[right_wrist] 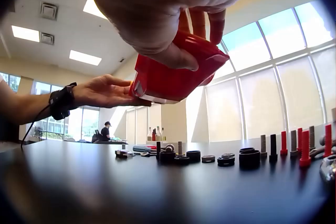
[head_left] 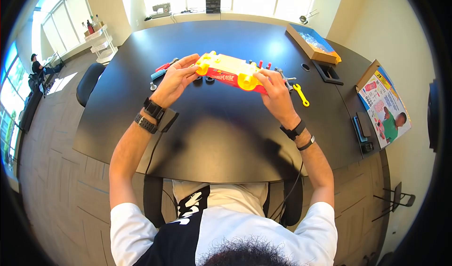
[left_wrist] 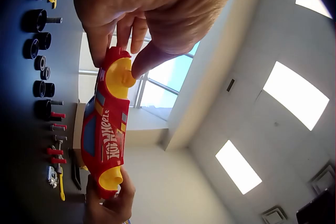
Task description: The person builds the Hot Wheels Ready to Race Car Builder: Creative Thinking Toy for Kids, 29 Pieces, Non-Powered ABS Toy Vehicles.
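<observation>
A red toy car body with yellow underside [head_left: 228, 71] is held up above the dark table, its yellow side toward the head camera. The left hand [head_left: 176, 80] grips one end, thumb on the yellow wheel part, as the left wrist view shows. At the other end the right hand [head_left: 278, 99] pinches the body, its thumb on the red shell [right_wrist: 176, 77]. White lettering and a blue window [left_wrist: 90, 129] show on the car's side in the left wrist view.
Black wheels [right_wrist: 249, 158] and red screws [right_wrist: 305, 150] stand on the table [head_left: 212, 139]. A yellow wrench [head_left: 301, 95] lies at the right, near an open box [head_left: 320, 54] and a printed carton [head_left: 383, 106]. A person [head_left: 38, 66] sits far left.
</observation>
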`<state>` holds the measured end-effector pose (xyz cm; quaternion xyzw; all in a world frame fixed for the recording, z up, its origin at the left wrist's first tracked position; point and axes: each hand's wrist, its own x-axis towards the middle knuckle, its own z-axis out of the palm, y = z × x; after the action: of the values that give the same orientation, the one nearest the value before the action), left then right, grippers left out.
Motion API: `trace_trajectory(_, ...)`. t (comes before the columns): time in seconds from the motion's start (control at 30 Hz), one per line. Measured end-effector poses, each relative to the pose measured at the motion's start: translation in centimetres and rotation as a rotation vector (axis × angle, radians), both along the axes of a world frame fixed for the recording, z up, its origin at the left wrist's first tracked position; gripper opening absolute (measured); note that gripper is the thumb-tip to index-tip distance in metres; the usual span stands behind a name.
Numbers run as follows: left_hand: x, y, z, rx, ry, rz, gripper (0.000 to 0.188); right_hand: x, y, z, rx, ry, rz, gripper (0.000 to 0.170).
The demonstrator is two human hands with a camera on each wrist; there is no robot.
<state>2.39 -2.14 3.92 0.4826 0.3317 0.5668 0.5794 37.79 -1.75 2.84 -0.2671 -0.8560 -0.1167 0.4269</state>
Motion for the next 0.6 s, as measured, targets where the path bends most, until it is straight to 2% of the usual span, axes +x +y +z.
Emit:
trace_trajectory(0.07,0.6,-1.0,1.1,0.088,0.037,0.087,0.042,0.2,0.4,-0.4,0.11,0.015,-0.087,0.062)
trace_trajectory(0.2,1.0,-2.5,3.5,0.104,-0.014,0.09,0.047,0.4,1.0,-0.7,0.088,0.075,-0.105,0.064)
trace_trajectory(0.27,0.8,-2.8,4.2,0.017,-0.255,0.021,0.051,0.5,1.2,-0.6,-0.131,0.25,-0.04,0.058)
trace_trajectory(0.3,0.8,-2.9,4.0,0.017,-0.256,0.023,0.051,0.4,1.5,-0.7,-0.131,0.248,-0.037,0.058)
trace_trajectory(0.37,0.9,-2.8,3.7,0.031,-0.233,-0.003,0.051,0.1,2.2,-1.2,-0.445,0.498,0.096,0.052)
trace_trajectory(0.4,0.9,-2.8,3.6,0.032,-0.234,-0.002,0.051,0.0,2.3,-1.3,-0.445,0.496,0.097,0.052)
trace_trajectory(0.47,1.0,-2.7,3.3,0.052,-0.237,0.052,0.048,0.1,2.5,-1.6,-0.69,0.528,0.148,0.05)
trace_trajectory(0.5,0.7,-2.5,3.0,0.053,-0.24,0.053,0.048,0.0,2.5,-1.8,-0.69,0.525,0.148,0.05)
trace_trajectory(0.57,0.1,-1.9,2.3,0.019,-0.184,0.062,0.048,-0.5,2.1,-1.9,-0.997,0.65,0.424,0.053)
trace_trajectory(0.6,0.1,-1.6,1.8,0.021,-0.186,0.063,0.048,-0.7,1.8,-1.8,-0.996,0.647,0.425,0.053)
